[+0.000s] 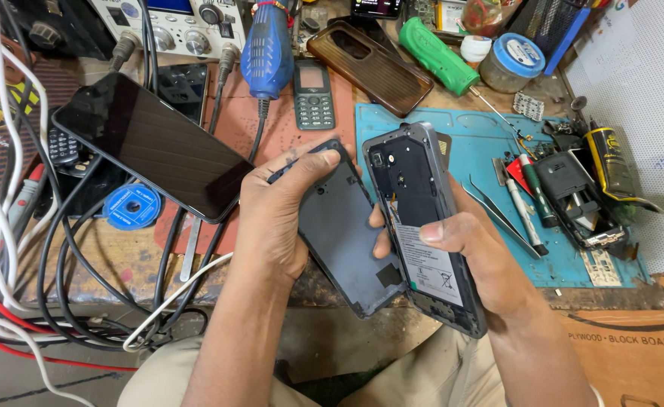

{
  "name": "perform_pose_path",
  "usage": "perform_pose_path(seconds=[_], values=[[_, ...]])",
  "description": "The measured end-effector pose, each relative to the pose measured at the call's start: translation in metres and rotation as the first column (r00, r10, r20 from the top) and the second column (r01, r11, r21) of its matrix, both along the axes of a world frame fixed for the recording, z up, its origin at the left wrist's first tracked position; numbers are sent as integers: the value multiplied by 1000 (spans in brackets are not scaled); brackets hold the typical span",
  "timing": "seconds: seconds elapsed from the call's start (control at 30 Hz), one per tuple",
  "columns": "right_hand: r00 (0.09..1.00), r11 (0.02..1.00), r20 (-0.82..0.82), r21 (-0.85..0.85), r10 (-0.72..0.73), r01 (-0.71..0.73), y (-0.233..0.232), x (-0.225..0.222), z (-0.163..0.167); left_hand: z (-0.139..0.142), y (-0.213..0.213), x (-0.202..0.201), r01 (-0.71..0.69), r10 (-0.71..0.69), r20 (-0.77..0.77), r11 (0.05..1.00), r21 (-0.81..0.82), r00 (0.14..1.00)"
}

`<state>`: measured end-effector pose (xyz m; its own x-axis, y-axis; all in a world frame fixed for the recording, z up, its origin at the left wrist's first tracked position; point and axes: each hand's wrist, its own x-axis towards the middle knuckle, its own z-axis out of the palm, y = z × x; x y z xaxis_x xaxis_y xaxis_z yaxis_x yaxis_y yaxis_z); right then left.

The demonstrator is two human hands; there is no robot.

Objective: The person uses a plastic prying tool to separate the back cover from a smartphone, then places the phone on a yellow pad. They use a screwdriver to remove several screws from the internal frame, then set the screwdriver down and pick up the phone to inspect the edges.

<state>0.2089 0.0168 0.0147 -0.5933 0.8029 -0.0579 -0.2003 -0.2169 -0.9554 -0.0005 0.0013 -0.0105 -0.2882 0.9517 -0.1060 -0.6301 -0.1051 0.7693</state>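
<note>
The workbench holds a black smartphone (151, 147), keypad phone (314, 94), tweezers (498, 212) and green-handled screwdriver (435, 55).

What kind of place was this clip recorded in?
Most likely a phone repair bench. The right hand holds an opened phone and the left hand its back cover. Tweezers lie on a blue work mat, and a bench instrument with knobs stands behind.

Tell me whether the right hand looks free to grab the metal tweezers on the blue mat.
Probably not yet: the right hand is gripping the opened phone body, though the tweezers lie uncovered just beside it.
</note>
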Motion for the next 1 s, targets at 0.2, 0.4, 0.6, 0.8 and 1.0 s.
perform_pose_path(seconds=[0.2, 0.4, 0.6, 0.8, 1.0], values=[[1000, 999, 2, 35, 2, -3, -3, -2, 0, 3, -1, 3, -5, 4, 19, 999, 48, 1000], [1000, 997, -11, 73, 8, -7, -2, -2, 3, 6, 0, 5, -48, 47, 37, 998, 28, 998], [1000, 998, 0, 66, 14, -14, -1, -4, 5, 7, -1, 3, -31, 28, 66, 998, 46, 997], [1000, 997, 3, 76, 8, -9, -2, -7, 5, 8, -2, 2, -11, 4, 102, 998, 70, 995], [1000, 997, 17, 79, 0, -2, -2, -10, 6, 8, -3, 0, 24, -41, 161, 994, 106, 986]])
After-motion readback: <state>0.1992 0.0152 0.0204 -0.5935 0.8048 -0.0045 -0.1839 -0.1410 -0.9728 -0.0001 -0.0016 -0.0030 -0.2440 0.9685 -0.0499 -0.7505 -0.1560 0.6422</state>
